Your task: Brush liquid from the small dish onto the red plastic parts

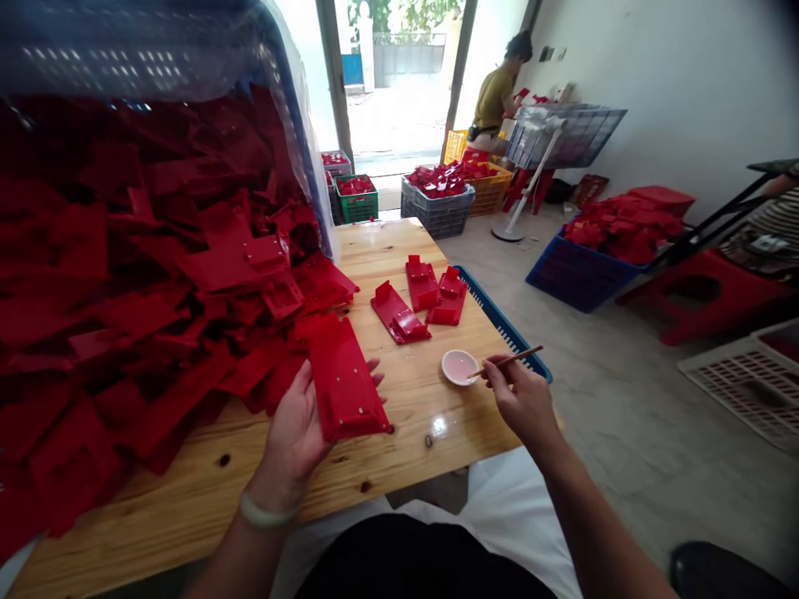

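Lightly cradled on the widely spread fingers of the left hand (293,424), a glossy red moulded plastic tray-shaped part (343,378) sits low over the bare pine table (156,520), just beside a heaped pile of red plastic parts (125,249). It looks light but stiff, best gripped by its raised long edges, since its smooth faces may slip. The right hand (521,401) pinches a thin wooden stick (513,358) narrowly, its tip by a small white dish of pale pink liquid (459,367).
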Motion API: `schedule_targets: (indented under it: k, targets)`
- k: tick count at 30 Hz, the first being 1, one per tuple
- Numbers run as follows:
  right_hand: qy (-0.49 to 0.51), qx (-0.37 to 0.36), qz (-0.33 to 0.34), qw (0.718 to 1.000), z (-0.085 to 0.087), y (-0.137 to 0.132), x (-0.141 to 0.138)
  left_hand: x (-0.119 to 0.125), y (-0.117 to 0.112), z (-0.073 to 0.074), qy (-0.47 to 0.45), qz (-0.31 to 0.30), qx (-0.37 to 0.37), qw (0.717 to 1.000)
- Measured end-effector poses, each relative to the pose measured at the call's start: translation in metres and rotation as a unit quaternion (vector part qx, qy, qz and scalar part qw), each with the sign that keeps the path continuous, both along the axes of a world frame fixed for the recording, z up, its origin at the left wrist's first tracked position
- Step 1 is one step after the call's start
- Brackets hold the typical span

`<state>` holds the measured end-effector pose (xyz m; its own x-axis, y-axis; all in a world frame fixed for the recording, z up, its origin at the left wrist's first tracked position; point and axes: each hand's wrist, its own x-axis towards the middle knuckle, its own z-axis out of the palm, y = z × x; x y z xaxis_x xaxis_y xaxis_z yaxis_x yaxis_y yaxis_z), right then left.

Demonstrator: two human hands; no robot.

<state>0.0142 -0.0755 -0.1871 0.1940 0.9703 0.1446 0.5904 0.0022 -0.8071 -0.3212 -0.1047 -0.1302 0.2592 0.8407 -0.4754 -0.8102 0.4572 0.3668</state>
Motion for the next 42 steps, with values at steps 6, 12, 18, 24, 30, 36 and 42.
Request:
schedule_targets:
  k: [6, 12, 18, 24, 30, 36, 42]
  targets:
    - [-0.049, -0.002, 0.010, 0.999, -0.003, 0.004, -0.002, 0.011, -0.015, 0.006, 0.088, -0.022, -0.045, 0.995]
    - [-0.061, 0.005, 0.001, 0.998, 0.002, 0.005, -0.005, 0.022, -0.022, 0.017, 0.134, -0.007, -0.053, 0.990]
    - [-0.024, 0.009, -0.005, 1.000, 0.004, 0.005, -0.004, 0.030, -0.025, 0.016, 0.135, -0.017, -0.040, 0.990]
    - [0.098, 0.035, -0.045, 0.994, 0.021, -0.012, -0.012, 0.032, -0.031, 0.006, 0.147, -0.057, 0.019, 0.987]
    - [0.268, 0.094, 0.007, 0.959, 0.073, -0.054, -0.049, 0.045, -0.040, 0.015, 0.218, -0.037, 0.047, 0.974]
    - [0.236, 0.148, 0.128, 0.952, 0.090, -0.069, -0.078, 0.053, -0.047, 0.021, 0.303, -0.063, 0.095, 0.946]
    - [0.172, 0.170, 0.188, 0.952, 0.082, -0.065, -0.081, 0.054, -0.046, 0.025, 0.349, -0.059, 0.129, 0.926]
